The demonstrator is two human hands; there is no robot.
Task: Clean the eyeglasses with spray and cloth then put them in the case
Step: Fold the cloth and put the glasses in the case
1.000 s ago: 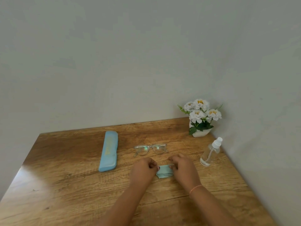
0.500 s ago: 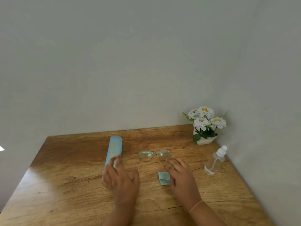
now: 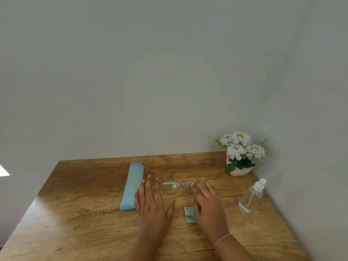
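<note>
Clear-framed eyeglasses point(image 3: 174, 187) lie on the wooden table point(image 3: 84, 213), lenses facing me. My left hand point(image 3: 152, 200) reaches forward with straight fingers, its tips at the left end of the frame. My right hand point(image 3: 208, 202) is stretched out the same way, fingertips over the right end of the frame. Neither hand visibly grips anything. A small folded teal cloth point(image 3: 189, 214) lies between my hands, partly covered by the right one. A closed light-blue case point(image 3: 131, 185) lies left of the glasses. A clear spray bottle point(image 3: 252, 196) with a white nozzle stands at the right.
A white pot of white flowers point(image 3: 240, 153) stands in the back right corner against the wall. The wall runs close along the table's right edge behind the bottle. Bare wood stretches to the left and front.
Both hands let go of the folded cloth, which now lies on the table. They opened and moved forward to the two ends of the eyeglasses.
</note>
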